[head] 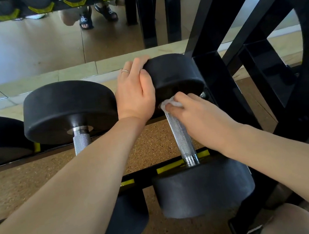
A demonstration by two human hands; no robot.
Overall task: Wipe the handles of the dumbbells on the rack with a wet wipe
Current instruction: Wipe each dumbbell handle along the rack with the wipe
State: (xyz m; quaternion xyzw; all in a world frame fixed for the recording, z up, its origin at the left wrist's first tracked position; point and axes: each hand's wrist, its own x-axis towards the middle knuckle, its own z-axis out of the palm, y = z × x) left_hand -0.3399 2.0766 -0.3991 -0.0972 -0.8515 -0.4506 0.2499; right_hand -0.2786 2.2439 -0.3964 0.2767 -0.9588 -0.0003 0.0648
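Forearms reach out over the black dumbbell rack [215,93]. On its right end lies the dumbbell [202,185] being cleaned. Her left hand [136,91] curls over its far head, likely steadying it. Right hand [194,111] fingers pinch the wet wipe [169,102] around the far end of the knurled handle [181,136].

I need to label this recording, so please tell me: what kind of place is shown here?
Most likely a gym. Black dumbbells lie on a black rack with yellow cradles, and a wall mirror behind reflects another row of dumbbells.
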